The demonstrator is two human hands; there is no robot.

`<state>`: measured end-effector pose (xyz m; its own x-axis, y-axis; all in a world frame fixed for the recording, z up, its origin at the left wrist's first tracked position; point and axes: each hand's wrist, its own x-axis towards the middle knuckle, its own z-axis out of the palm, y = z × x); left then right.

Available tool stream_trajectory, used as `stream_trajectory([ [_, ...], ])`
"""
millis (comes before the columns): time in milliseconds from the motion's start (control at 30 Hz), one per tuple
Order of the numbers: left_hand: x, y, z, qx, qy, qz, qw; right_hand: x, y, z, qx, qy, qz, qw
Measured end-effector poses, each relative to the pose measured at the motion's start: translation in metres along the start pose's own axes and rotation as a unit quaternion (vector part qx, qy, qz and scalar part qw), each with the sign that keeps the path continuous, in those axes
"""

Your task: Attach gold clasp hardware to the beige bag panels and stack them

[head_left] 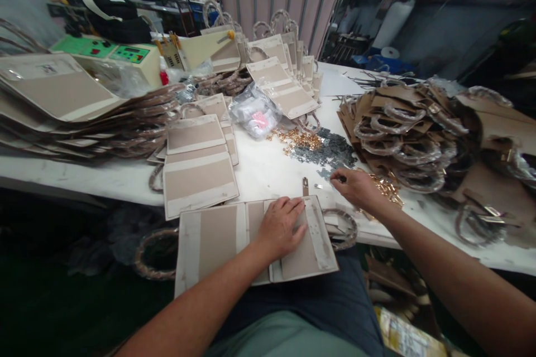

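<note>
A beige bag panel [221,234] with wrapped loop handles [344,228] at its sides lies opened out across my lap and the table edge. My left hand [282,226] rests on it, fingers stretched out and palm down. At its top edge sticks up a small brown tab with a metal clasp [305,185], and a little metal plate [319,186] lies just right of that. My right hand [355,185] hovers by the near edge of a pile of grey metal pieces [330,148], thumb and fingers pinched together. What the pinch holds, if anything, is too small to make out.
Gold fittings [299,139] lie beside the grey pile, with longer gold pieces [385,188] under my right wrist. Stacked bag panels [62,89] stand left, and wrapped bag pieces [397,128] are heaped right. Behind are a plastic bag [256,111] and a machine with green panels [129,54].
</note>
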<state>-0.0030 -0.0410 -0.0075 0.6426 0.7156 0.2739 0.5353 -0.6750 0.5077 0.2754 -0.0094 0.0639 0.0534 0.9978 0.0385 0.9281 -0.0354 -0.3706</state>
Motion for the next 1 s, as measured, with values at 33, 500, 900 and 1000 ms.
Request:
stream_trajectory([
  [33,0.000,0.000,0.000,-0.001,0.000,-0.001,1.000,0.000,-0.001,0.001,-0.013,0.016,0.000,1.000],
  [500,0.002,0.001,0.001,-0.023,0.018,-0.013,0.999,-0.013,-0.045,0.025,0.149,-0.219,-0.082,0.961],
  [900,0.006,0.001,0.002,-0.057,0.042,-0.018,0.997,-0.005,-0.050,0.021,0.127,-0.243,-0.085,0.958],
  [1000,0.006,0.002,0.001,-0.054,0.044,-0.019,0.997,-0.006,-0.048,0.017,0.125,-0.250,-0.078,0.957],
])
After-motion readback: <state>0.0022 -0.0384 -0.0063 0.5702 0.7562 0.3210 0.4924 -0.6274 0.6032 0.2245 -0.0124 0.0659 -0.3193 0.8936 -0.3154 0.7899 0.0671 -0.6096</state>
